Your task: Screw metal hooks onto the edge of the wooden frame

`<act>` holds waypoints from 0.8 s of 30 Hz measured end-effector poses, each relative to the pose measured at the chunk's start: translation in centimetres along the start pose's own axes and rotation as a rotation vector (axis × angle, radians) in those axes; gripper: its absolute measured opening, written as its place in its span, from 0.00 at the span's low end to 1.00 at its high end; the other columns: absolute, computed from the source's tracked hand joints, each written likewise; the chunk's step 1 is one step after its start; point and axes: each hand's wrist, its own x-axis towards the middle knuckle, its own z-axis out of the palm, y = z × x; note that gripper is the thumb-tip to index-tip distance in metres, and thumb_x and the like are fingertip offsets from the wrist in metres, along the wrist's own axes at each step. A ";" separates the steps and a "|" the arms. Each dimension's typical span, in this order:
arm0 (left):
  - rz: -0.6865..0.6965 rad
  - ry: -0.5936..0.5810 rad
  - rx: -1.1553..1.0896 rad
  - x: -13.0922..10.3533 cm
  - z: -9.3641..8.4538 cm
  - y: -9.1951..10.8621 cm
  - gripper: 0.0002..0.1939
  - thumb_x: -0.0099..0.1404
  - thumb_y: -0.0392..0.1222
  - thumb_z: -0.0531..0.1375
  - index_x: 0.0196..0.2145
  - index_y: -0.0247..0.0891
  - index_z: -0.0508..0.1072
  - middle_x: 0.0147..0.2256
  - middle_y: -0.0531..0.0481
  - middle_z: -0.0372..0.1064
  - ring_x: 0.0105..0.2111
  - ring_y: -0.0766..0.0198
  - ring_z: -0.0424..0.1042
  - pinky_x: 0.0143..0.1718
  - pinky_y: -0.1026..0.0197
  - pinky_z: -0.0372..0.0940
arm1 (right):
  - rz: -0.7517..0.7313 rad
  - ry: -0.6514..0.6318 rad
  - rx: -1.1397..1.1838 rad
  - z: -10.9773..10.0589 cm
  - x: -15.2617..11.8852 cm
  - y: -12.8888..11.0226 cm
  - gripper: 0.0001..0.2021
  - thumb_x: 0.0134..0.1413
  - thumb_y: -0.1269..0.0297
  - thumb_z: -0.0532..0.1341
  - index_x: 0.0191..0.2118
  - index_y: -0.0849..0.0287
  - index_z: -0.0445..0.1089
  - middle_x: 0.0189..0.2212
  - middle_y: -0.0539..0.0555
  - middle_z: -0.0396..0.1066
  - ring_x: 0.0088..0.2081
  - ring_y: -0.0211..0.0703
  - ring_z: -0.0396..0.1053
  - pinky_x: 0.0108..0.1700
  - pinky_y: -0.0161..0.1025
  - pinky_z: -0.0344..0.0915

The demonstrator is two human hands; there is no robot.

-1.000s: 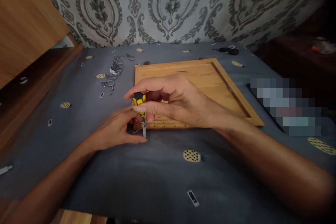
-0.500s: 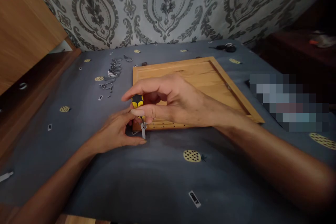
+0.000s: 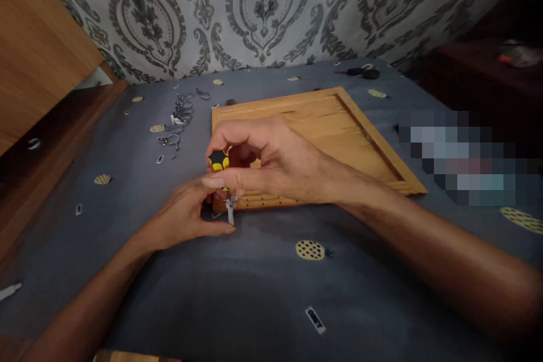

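Observation:
A short screwdriver with a black and yellow handle [image 3: 218, 161] is pinched between the thumb and fingers of my right hand [image 3: 271, 155]. Its shaft points down to a small silver metal fitting [image 3: 230, 212] with a little crosspiece at the top. My left hand [image 3: 186, 209] holds that fitting at its lower end, the thumb tip against it; the other left fingers are partly hidden behind the screwdriver. Both hands are over the near left corner of a framed wooden panel [image 3: 356, 141], which has a row of small dark holes along its near edge.
Several small metal clips [image 3: 172, 140] lie in a loose row on the dark patterned cloth [image 3: 254, 283], left of the panel. Black-handled scissors [image 3: 360, 72] rest at the back. A blurred-out object [image 3: 462, 153] is on the right, and a wooden cabinet [image 3: 46, 39] stands at the left.
My right index finger, stretched out and raised before, has curled down against the screwdriver handle. The handle leans slightly further left. My left hand keeps its hold, and the view has shifted a little.

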 end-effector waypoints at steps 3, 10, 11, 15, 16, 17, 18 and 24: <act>0.009 0.001 0.017 -0.1 0.1 -0.4 0.19 0.60 0.53 0.69 0.45 0.43 0.74 0.36 0.53 0.70 0.35 0.59 0.69 0.36 0.58 0.65 | 0.043 -0.079 0.064 -0.3 0.0 -0.1 0.06 0.62 0.68 0.63 0.35 0.61 0.65 0.28 0.45 0.68 0.27 0.31 0.72 0.29 0.29 0.68; 0.018 0.008 -0.003 -0.1 0.2 -0.3 0.21 0.61 0.54 0.69 0.48 0.43 0.74 0.37 0.53 0.71 0.35 0.61 0.69 0.37 0.58 0.66 | -0.056 0.002 0.014 0.1 0.0 0.8 0.10 0.62 0.69 0.64 0.31 0.61 0.64 0.24 0.44 0.64 0.26 0.30 0.66 0.28 0.28 0.62; 0.017 0.012 0.004 -0.1 0.1 -0.2 0.21 0.61 0.53 0.69 0.48 0.43 0.75 0.37 0.53 0.71 0.35 0.61 0.69 0.38 0.58 0.66 | -0.074 0.019 -0.012 0.2 0.0 0.8 0.10 0.61 0.69 0.65 0.31 0.61 0.64 0.24 0.44 0.64 0.26 0.30 0.65 0.28 0.28 0.61; -0.003 0.016 0.004 -0.2 0.2 -0.3 0.21 0.61 0.53 0.69 0.48 0.42 0.75 0.37 0.53 0.71 0.34 0.61 0.69 0.36 0.59 0.66 | -0.087 0.044 -0.083 0.1 -0.1 0.7 0.10 0.63 0.67 0.65 0.32 0.61 0.64 0.25 0.44 0.65 0.29 0.30 0.63 0.30 0.28 0.59; -0.008 0.016 -0.004 -0.2 0.2 -0.4 0.22 0.60 0.53 0.69 0.48 0.42 0.75 0.36 0.52 0.71 0.34 0.60 0.70 0.36 0.59 0.66 | -0.073 0.034 -0.087 -0.1 -0.1 0.6 0.10 0.63 0.67 0.64 0.32 0.62 0.64 0.26 0.44 0.65 0.29 0.30 0.63 0.30 0.28 0.59; -0.014 0.019 -0.010 -0.2 0.2 -0.4 0.22 0.59 0.54 0.70 0.47 0.42 0.75 0.36 0.52 0.72 0.34 0.60 0.70 0.35 0.59 0.67 | -0.059 0.012 -0.086 -0.2 -0.1 0.5 0.09 0.64 0.67 0.64 0.34 0.62 0.65 0.27 0.45 0.66 0.29 0.29 0.63 0.30 0.28 0.60; -0.022 0.021 -0.012 -0.2 0.2 -0.5 0.22 0.58 0.54 0.70 0.46 0.42 0.75 0.36 0.51 0.72 0.34 0.59 0.70 0.35 0.58 0.67 | -0.048 -0.016 -0.082 -0.3 -0.2 0.4 0.08 0.65 0.67 0.63 0.35 0.62 0.65 0.28 0.45 0.67 0.29 0.29 0.64 0.31 0.28 0.61; -0.066 0.005 0.008 -0.3 0.2 -0.4 0.21 0.60 0.55 0.69 0.45 0.41 0.75 0.37 0.51 0.73 0.35 0.59 0.71 0.36 0.57 0.68 | -0.058 -0.068 -0.096 -0.5 -0.3 0.3 0.07 0.68 0.67 0.60 0.36 0.63 0.66 0.29 0.47 0.68 0.30 0.31 0.66 0.33 0.30 0.62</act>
